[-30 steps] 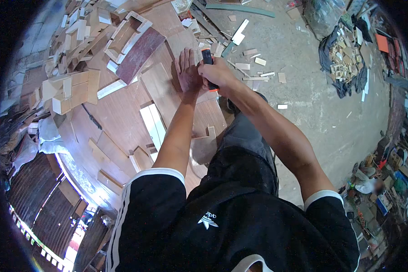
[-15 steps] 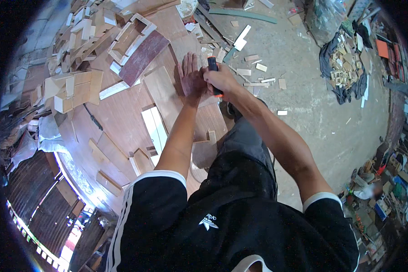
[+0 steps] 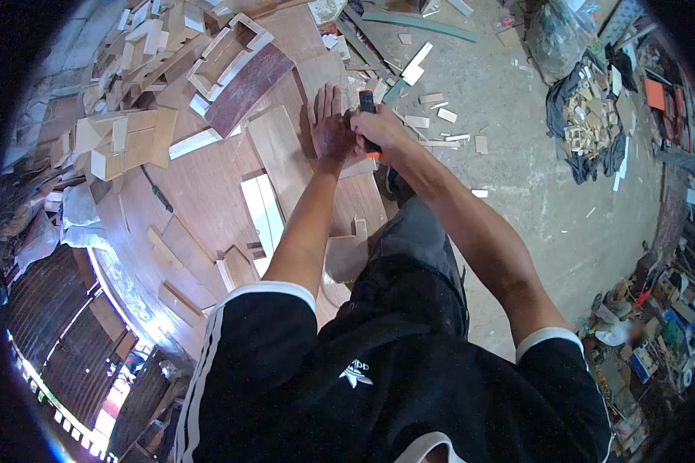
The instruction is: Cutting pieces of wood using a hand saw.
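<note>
My left hand (image 3: 327, 127) lies flat with fingers stretched out on a light wooden board (image 3: 321, 71). Close beside it, near the board's right edge, my right hand (image 3: 384, 131) is wrapped round a black-and-orange tool handle (image 3: 367, 101). The working part of that tool is hidden, so its kind cannot be told. To the left of my hands lies a pale wooden panel (image 3: 276, 147). A white strip (image 3: 262, 212) rests beside that panel, left of my left forearm.
Wooden box frames (image 3: 230, 58) and offcuts pile up at the upper left, by a dark red panel (image 3: 249, 94). A screwdriver-like tool (image 3: 157, 190) lies on the table (image 3: 208, 177). Scraps litter the concrete floor (image 3: 533, 185), near a dark cloth sack of wood bits (image 3: 591, 123).
The view has shifted slightly. My right hand and the tool handle sit a little differently against the board's edge; my left hand stays flat on the board.
</note>
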{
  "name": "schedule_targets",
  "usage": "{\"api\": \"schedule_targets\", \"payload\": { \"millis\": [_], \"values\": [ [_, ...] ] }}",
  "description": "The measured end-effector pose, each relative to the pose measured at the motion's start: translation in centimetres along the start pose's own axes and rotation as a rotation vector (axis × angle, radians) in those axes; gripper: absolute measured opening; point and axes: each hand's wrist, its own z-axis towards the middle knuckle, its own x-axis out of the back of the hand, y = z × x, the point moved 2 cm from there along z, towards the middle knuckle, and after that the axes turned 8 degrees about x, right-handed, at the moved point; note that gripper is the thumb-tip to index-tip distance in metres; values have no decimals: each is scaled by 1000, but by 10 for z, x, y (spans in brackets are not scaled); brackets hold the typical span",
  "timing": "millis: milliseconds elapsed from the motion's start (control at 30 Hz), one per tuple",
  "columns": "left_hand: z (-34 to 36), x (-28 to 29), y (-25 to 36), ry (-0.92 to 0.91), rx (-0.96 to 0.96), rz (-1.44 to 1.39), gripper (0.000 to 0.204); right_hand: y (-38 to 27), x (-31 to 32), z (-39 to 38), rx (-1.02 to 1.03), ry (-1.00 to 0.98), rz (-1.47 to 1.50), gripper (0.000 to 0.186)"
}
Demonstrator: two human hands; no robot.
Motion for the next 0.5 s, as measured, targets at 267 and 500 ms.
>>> {"api": "schedule_targets", "payload": {
  "millis": [267, 500],
  "values": [
    [4, 2, 5, 60, -38, -12, 55, 1, -4, 7, -7, 45, -51, 8],
    [8, 2, 5, 27, -37, 22, 57, -2, -8, 7, 30, 40, 29, 7]
  ]
}}
